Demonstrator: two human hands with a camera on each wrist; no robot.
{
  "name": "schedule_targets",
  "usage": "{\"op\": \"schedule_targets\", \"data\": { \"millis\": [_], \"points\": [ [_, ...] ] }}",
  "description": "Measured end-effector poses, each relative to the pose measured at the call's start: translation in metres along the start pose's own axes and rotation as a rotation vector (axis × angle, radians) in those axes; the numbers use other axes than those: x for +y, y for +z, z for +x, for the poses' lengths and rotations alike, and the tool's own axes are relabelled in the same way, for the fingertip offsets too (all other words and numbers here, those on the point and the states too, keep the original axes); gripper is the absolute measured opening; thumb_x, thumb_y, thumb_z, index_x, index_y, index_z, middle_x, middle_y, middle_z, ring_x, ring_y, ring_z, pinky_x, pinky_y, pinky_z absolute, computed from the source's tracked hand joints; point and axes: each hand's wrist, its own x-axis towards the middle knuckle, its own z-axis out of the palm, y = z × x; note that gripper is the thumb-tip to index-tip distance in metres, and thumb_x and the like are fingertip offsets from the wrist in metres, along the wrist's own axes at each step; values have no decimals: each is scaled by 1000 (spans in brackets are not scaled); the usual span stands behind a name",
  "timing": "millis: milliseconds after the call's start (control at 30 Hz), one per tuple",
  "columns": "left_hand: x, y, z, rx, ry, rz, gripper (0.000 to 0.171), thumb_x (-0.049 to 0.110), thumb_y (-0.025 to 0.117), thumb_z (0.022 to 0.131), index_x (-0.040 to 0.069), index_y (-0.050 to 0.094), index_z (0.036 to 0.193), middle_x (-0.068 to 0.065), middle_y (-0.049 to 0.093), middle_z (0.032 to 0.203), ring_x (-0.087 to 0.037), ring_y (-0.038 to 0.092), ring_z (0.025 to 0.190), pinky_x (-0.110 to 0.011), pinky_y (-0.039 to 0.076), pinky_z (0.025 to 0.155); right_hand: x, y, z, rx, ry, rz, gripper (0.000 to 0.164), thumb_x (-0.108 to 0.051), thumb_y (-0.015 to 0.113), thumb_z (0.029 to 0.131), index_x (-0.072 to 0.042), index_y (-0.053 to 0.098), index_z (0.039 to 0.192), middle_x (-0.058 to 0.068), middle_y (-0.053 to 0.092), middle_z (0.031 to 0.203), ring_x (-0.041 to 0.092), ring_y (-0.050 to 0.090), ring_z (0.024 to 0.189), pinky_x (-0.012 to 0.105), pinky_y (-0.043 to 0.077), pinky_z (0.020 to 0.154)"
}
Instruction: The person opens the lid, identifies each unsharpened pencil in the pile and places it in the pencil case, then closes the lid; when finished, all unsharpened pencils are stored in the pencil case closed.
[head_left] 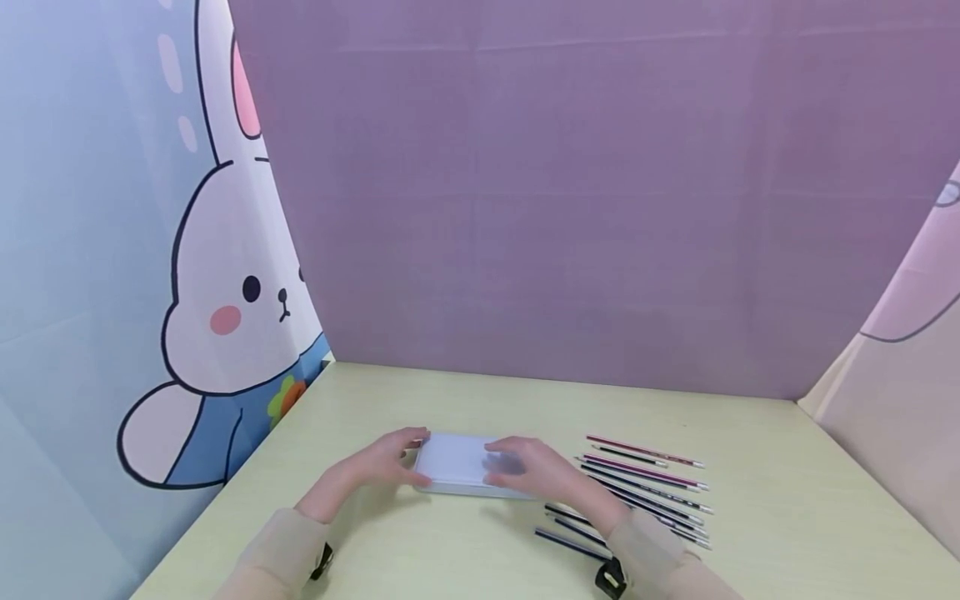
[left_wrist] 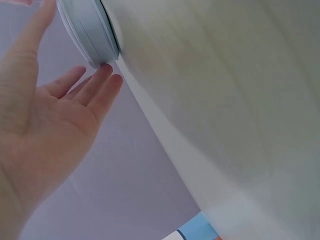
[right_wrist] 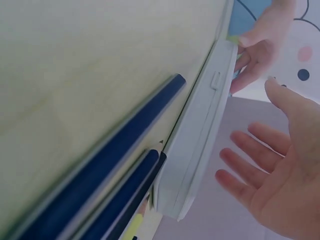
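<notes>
Case (head_left: 453, 460) looked kinda light and stiff, ends best for gripping; left hand (head_left: 384, 462) sat loose at its left, right hand (head_left: 542, 468) wide above.

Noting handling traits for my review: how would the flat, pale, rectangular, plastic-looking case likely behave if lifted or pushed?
The flat, pale, plastic-looking case probably stays stiff, since its sides look straight. Lying broad side down, it should slide rather than tip. Its smooth-looking top may feel slippery.
</notes>
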Motion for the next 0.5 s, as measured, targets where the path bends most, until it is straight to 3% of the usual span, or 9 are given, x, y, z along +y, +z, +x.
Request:
{"op": "schedule_targets", "data": {
  "millis": [267,500],
  "points": [
    [1,3,-1,-3,27,41,83,22,82,72,-13,39,134,-29,44,137,-40,50,121,-50,38,104,3,4,0,-99,-50,-134,51,-38,62,88,-3,59,125,10,56,132,29,50,124,43,39,105],
    [5,0,-4,-17,24,68,77,22,76,78,-12,39,136,-27,43,139,-39,48,124,-52,36,106,8,3,0,-95,-63,-122,48,-37,61,90,-4,59,125,9,56,133,28,49,125,44,37,107]
  ]
}}
